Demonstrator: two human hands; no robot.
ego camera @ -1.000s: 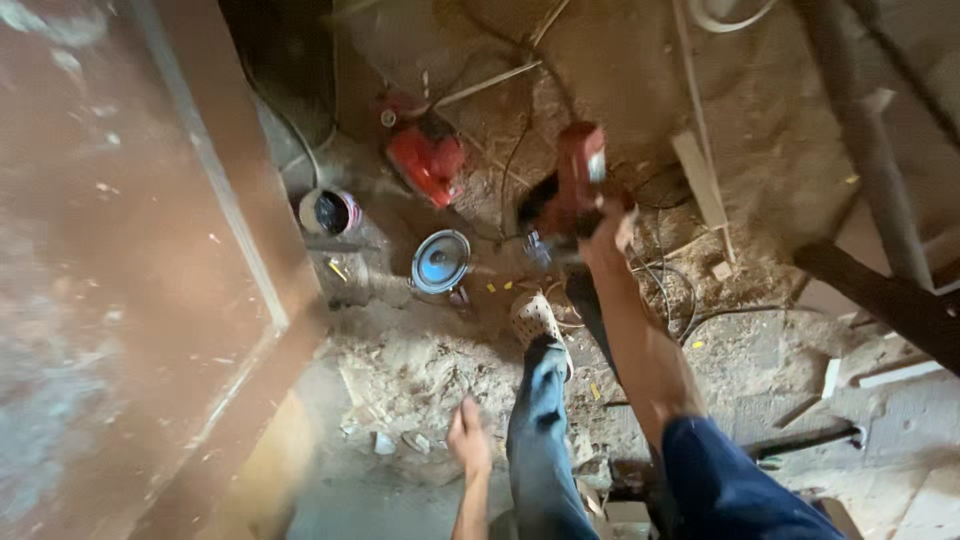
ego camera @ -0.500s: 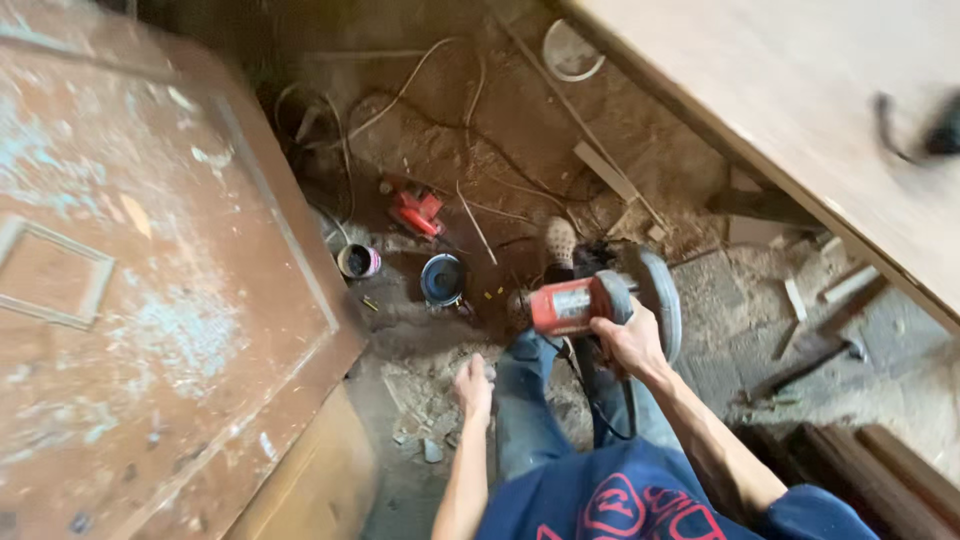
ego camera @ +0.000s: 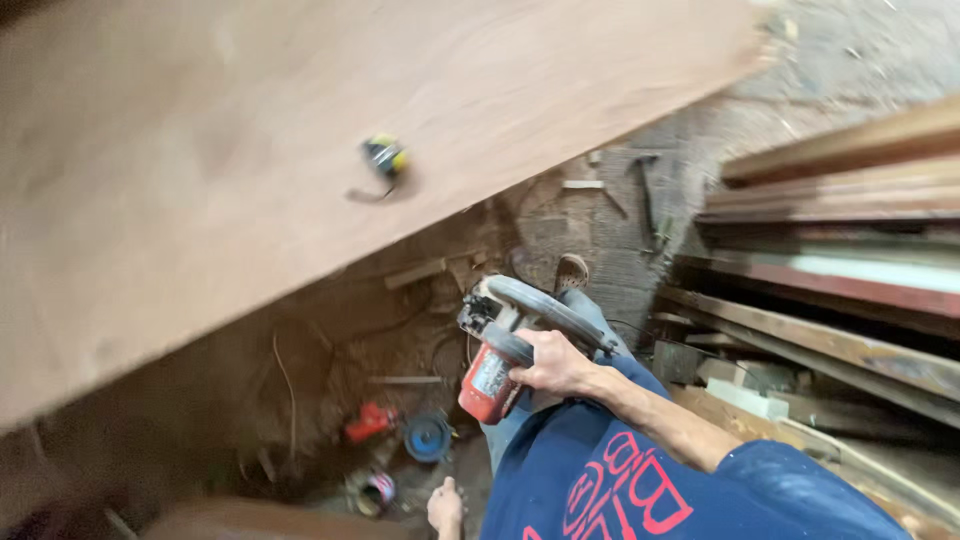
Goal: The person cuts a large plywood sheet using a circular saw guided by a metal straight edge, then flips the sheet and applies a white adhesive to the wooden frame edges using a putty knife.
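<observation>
My right hand (ego camera: 553, 362) grips the handle of a red circular saw (ego camera: 500, 350) with a grey blade guard, held in front of my body above the dirt floor. My left hand (ego camera: 445, 507) hangs low at the bottom of the view, fingers loosely apart, holding nothing. A large plywood sheet (ego camera: 250, 130) fills the upper left, and a yellow and black tape measure (ego camera: 385, 157) lies on it. My foot in a sandal (ego camera: 571, 272) stands on the floor beyond the saw.
Stacked wooden planks (ego camera: 850, 260) lie at the right. On the floor sit a red tool (ego camera: 368, 422), a blue round disc (ego camera: 428, 436), a small can (ego camera: 372, 491), a hammer (ego camera: 645, 190) and wood scraps among sawdust.
My view has swung to the right, bringing the plywood sheet and tape measure overhead. The saw stays in my right hand, now closer to my body. The brown door panel has left the view.
</observation>
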